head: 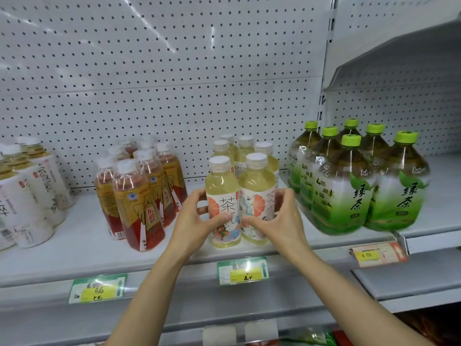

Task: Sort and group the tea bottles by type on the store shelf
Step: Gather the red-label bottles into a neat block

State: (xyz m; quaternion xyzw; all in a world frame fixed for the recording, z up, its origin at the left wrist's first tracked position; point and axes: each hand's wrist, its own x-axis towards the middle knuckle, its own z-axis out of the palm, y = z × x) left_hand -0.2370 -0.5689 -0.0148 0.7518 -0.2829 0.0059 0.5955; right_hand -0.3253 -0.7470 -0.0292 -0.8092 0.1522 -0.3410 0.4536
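Two pale yellow tea bottles with white caps stand side by side at the front of the shelf. My left hand (199, 218) grips the left front bottle (222, 188), thumb across its label. My right hand (275, 221) grips the right front bottle (257, 186) the same way. Several more pale yellow bottles (245, 151) stand in a group right behind them. To the left stands a cluster of red-brown tea bottles (139, 193) with gold labels. White-labelled tea bottles (30, 186) fill the far left. Large green tea bottles (349, 186) with lime caps stand on the right.
The white shelf (82, 245) has a pegboard back wall (162, 83). Price tags hang on its front rail: one green (243, 270), another green (98, 288), and an orange one (378, 253). A tilted shelf panel (399, 51) juts out at upper right.
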